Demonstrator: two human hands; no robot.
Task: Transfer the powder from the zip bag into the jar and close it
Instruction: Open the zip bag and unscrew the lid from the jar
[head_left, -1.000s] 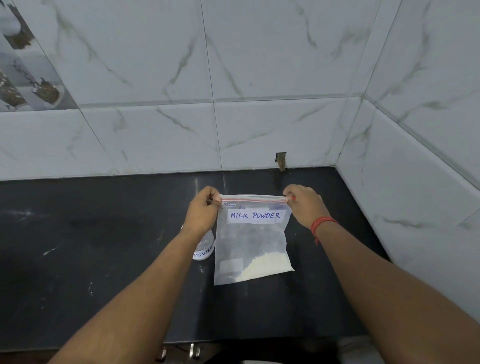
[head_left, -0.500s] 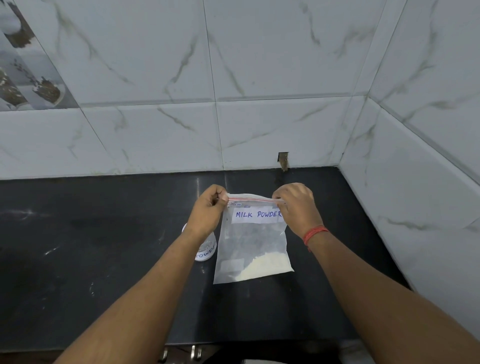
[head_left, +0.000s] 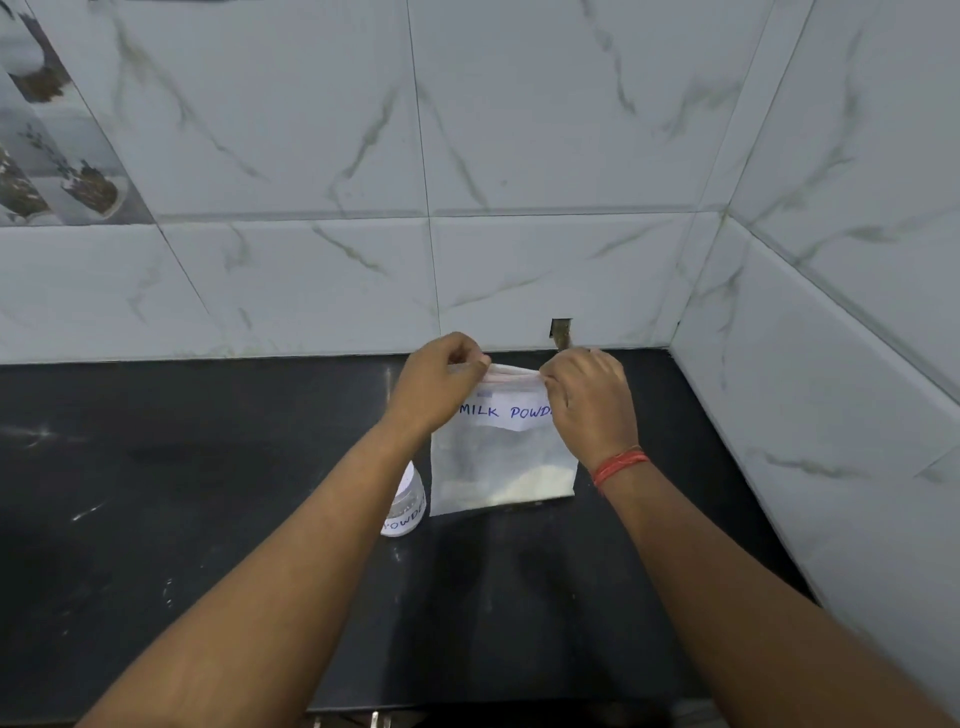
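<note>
The person is holding a clear zip bag (head_left: 501, 457) up over the black counter (head_left: 208, 493), near its back right corner where the two marble-tiled walls (head_left: 545, 145) are meeting. The left hand (head_left: 439, 384) is pinching the bag's top left corner, fingers curled tight on the plastic by the red zip strip (head_left: 511, 378). The right hand (head_left: 589, 402) is gripping the top edge further right, fingers closed on it and covering the end of the white label (head_left: 501, 413), which is reading "MILK POWD" in blue handwriting before the hand is cutting it off. The bag is hanging upright between the two hands, its top edge bunching a little between them, and a low heap of pale milk powder (head_left: 530, 483) is sitting along its bottom, deeper toward the right. A small clear jar (head_left: 407, 506) is standing on the counter just beside the bag's lower left corner, partly hidden behind the left forearm, with a white label showing part of the word "POWDER". A red thread band (head_left: 619, 464) is circling the right wrist.
</note>
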